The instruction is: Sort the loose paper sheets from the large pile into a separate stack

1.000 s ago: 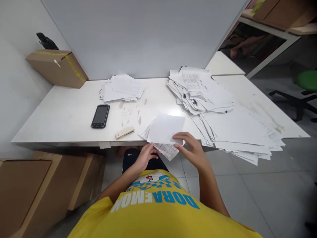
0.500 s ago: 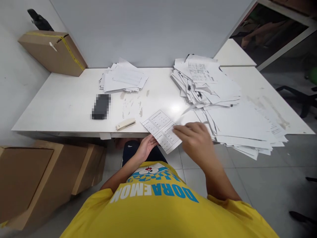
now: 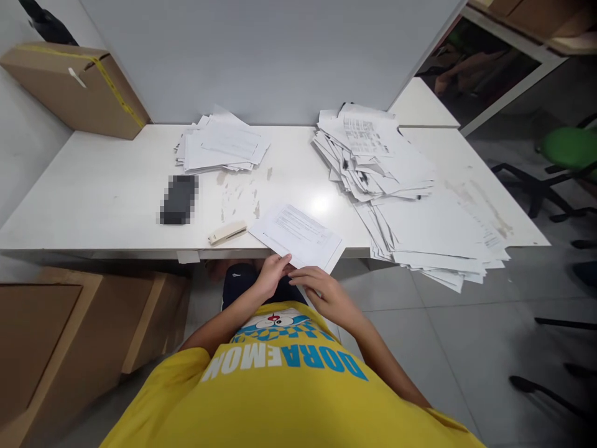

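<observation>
Nearest is the person's yellow shirt (image 3: 289, 404), with big brown boxes (image 3: 40, 330) low down on the left. Next come the two hands, side by side. The left hand (image 3: 273, 275) pinches the near edge of a printed paper (image 3: 298, 235), thumb on top. The right hand (image 3: 325, 295) is bent close by, its thumb and fingers apart; I can't tell if it touches the paper. The paper reaches over the near edge of the white tabletop (image 3: 107, 186). Just left of the paper lies a cream stapler (image 3: 227, 234). A dark thing (image 3: 178, 200), blurred into little squares, is farther left. Over on the right, a wide spread of sheets (image 3: 433, 231) pokes past the near edge. Behind those sits a messy paper heap (image 3: 373, 155). A smaller paper pile (image 3: 221, 148) is far left of it. At the far left corner leans a brown box with yellow tape (image 3: 69, 90), and a gray panel (image 3: 270, 56) stands at the back.
</observation>
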`<state>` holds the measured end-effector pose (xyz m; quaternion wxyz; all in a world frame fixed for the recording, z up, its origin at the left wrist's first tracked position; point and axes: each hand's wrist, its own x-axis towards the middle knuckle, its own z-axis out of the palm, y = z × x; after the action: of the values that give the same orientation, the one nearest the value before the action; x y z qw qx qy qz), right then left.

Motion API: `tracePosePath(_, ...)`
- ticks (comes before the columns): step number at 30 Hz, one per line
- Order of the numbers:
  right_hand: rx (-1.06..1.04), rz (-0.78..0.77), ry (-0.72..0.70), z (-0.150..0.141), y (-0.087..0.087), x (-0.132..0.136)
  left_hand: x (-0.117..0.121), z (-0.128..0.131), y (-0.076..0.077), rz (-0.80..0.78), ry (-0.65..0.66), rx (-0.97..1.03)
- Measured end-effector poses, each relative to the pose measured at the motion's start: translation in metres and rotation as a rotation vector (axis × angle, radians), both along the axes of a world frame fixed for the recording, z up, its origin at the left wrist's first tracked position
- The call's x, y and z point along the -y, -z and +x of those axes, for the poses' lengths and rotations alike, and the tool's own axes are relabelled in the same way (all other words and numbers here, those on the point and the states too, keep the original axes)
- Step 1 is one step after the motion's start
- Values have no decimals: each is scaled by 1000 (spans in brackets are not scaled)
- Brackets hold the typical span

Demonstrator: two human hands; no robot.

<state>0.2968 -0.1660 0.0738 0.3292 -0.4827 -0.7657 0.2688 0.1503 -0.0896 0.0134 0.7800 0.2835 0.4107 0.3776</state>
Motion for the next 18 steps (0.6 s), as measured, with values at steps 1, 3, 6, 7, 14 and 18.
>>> tracePosePath(1,-135,-44,112,3,2,5,0,2,2,10,-6,-11)
tracePosePath(3,-345,-71,474,13,15,15,0,6,6,20,-44,-43)
tracePosePath(6,-541,-160,969,39,49,25,1,11,10,28,-91,-96)
tracePosePath(7,-601,-263,1014,47,60,27,2,12,12,31,-94,-108)
tracePosePath(14,-917,-552,752,46,79,8,13,19,21,23,-42,-143)
tracePosePath(18,-877,-500,745,38,73,-7,14,14,27,21,-120,-143)
